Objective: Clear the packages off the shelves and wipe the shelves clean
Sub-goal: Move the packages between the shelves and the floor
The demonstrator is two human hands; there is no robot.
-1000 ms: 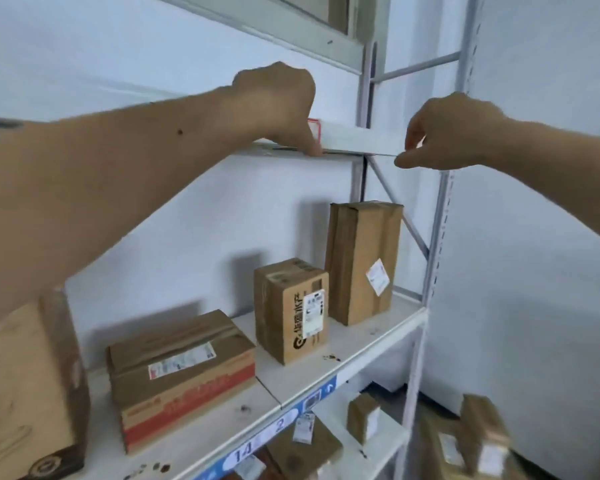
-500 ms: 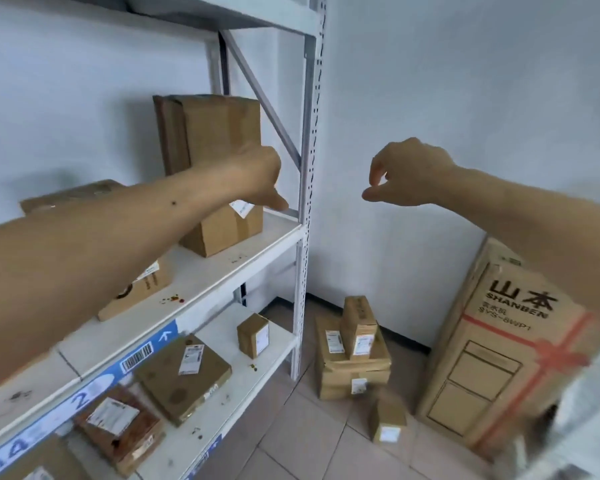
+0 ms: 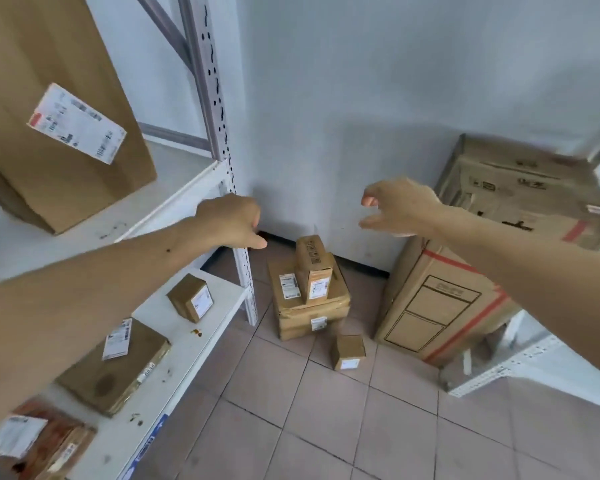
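Clearing step, between packages: left hand [image 3: 231, 221] and right hand [image 3: 400, 207] hold nothing, fingers loosely curled. Next: grasp the tall box [image 3: 54, 98] left of the fingers.

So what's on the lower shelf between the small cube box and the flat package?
Only bare white shelf with a small brown stain, between the cube box and the flat package, in the head view.

Soft, even, cool daylight fills the view with no glare. A faint broad shadow lies on the white wall [image 3: 378, 133] above the floor boxes. Wide-angle bending curves the shelf upright [image 3: 215, 109]. Motion blur smears the right-hand carton [image 3: 534, 192] and the bottom-left package [image 3: 32, 441].
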